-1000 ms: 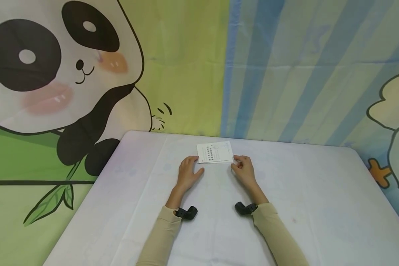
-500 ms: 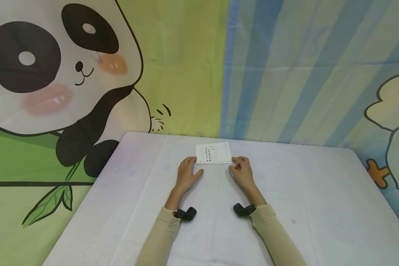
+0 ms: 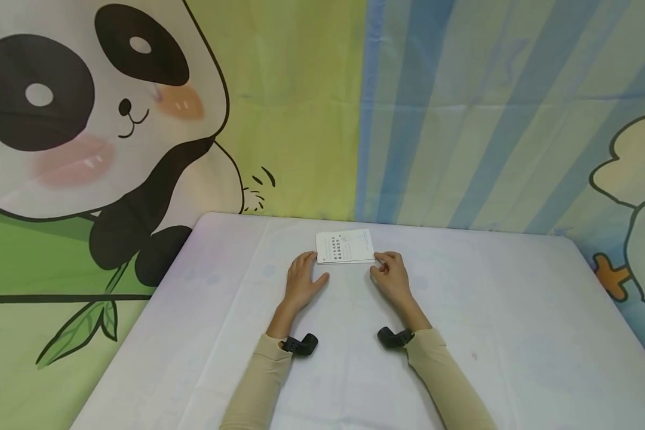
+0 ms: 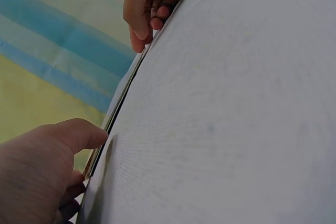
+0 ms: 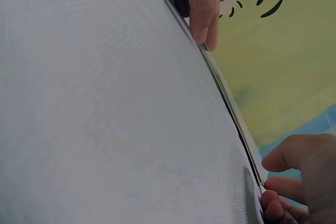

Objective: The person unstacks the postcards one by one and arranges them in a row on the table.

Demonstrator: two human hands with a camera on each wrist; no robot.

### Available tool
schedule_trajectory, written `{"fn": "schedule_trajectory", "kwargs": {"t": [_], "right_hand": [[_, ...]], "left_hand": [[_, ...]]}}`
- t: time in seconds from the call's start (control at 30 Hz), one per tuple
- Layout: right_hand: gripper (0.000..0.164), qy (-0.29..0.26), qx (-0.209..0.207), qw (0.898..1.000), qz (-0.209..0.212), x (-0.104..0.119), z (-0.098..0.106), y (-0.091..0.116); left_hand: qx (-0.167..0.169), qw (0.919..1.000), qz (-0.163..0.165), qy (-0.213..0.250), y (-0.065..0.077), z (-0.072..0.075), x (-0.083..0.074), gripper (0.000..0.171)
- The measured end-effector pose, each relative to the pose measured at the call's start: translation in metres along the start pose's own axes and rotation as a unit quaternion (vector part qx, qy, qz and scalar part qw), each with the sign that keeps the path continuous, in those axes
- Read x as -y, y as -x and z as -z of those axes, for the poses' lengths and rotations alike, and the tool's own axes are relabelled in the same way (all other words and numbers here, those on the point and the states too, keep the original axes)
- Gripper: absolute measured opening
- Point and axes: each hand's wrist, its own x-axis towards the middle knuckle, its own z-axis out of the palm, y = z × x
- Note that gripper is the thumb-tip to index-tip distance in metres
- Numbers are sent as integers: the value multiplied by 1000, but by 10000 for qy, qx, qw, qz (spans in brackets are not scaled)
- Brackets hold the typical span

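A white printed card or thin booklet (image 3: pixel 349 245) lies flat on the white table, its face marked with a grid of small dark prints and faint lines. Another pale sheet (image 3: pixel 369 261) shows under its near edge, slightly skewed. My left hand (image 3: pixel 302 280) rests at the stack's left side, fingertips against the edge and thumb held apart. At the near right corner, my right hand (image 3: pixel 393 279) touches the edge with a fingertip while its other fingers curl loosely. Both wrist views show the stack edge-on as a thin strip (image 4: pixel 123 90) between the hands.
The table (image 3: pixel 462 334) has a white cloth and ends at a printed backdrop (image 3: pixel 301 119) with a panda and stripes. A black wrist camera (image 3: pixel 302 344) sits on the left wrist and another camera (image 3: pixel 394 337) on the right.
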Motion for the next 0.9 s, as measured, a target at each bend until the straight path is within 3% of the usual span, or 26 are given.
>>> {"fn": "schedule_trajectory", "kwargs": {"t": [0.23,0.53,0.9], "right_hand": [[39,-58,-8,9999,-88,-1,0,-1],[55,-61,27,9998,-168,0,1,-1],[41,-353,-228,9990,-149,-2,1,1]], "left_hand": [[-128,9998,-121,101,0,1,-1,57],[-40,9999,-80,123,0,1,-1,56],[-160,9997,-47,166,0,-1,1,53]]}}
